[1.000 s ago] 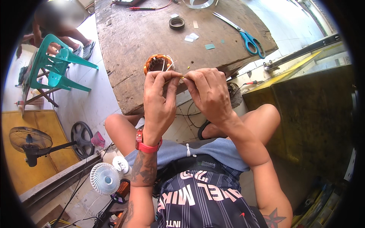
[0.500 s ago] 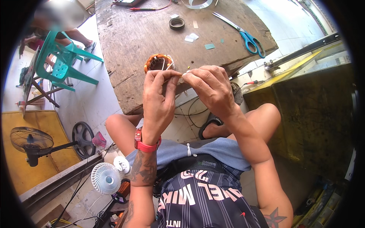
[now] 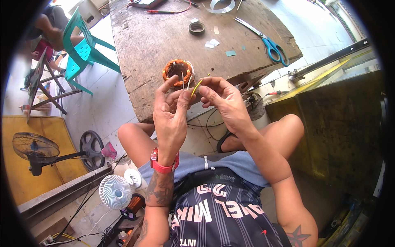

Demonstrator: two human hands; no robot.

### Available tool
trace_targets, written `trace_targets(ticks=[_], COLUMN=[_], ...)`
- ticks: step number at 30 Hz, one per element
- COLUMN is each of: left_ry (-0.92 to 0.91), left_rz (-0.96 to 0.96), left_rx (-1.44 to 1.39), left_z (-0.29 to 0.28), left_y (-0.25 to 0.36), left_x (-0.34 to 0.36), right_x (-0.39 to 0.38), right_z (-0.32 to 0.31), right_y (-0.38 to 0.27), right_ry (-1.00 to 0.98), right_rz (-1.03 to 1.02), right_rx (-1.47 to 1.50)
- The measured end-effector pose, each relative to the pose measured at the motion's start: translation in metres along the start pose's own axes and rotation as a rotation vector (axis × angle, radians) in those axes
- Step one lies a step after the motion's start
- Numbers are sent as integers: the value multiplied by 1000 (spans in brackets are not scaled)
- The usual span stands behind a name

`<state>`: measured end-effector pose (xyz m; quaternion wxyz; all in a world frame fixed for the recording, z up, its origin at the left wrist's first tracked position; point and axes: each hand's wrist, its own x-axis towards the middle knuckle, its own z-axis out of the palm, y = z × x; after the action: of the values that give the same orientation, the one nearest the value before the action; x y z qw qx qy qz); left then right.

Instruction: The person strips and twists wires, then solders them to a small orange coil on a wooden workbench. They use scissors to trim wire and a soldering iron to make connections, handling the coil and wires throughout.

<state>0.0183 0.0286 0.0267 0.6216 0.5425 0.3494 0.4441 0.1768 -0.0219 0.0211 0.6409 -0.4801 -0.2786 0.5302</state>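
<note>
My left hand pinches a thin yellow tube or wire between thumb and fingertips, with the index finger raised. My right hand is curled close beside it, thumb and index finger at the same yellow piece. Just beyond my fingertips, at the near edge of the worn wooden table, stands a round motor stator with orange copper windings. Pale leads run from it down toward my left fingers; whether they are held as well I cannot tell.
The table holds scissors, a tape roll, small cut pieces and red-black probe leads. A green chair and another person are at upper left, fans at lower left, a soldering iron at right.
My hands have turned slightly and their fingers shifted, showing a longer stretch of the yellow piece, now tilted upright. The view has moved a little; the green chair appears farther right.
</note>
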Motion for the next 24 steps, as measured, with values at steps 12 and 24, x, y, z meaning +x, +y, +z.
trace_targets(ticks=[12, 24], left_ry=[-9, -19], left_rz=[-39, -24], left_rx=[-55, -119], left_z=[-4, -7], left_y=[0, 0], left_x=[-1, 0], right_x=[12, 16], right_z=[18, 22], right_y=[-6, -3], right_ry=[-10, -58], right_rz=[-57, -72], right_rx=[-38, -45])
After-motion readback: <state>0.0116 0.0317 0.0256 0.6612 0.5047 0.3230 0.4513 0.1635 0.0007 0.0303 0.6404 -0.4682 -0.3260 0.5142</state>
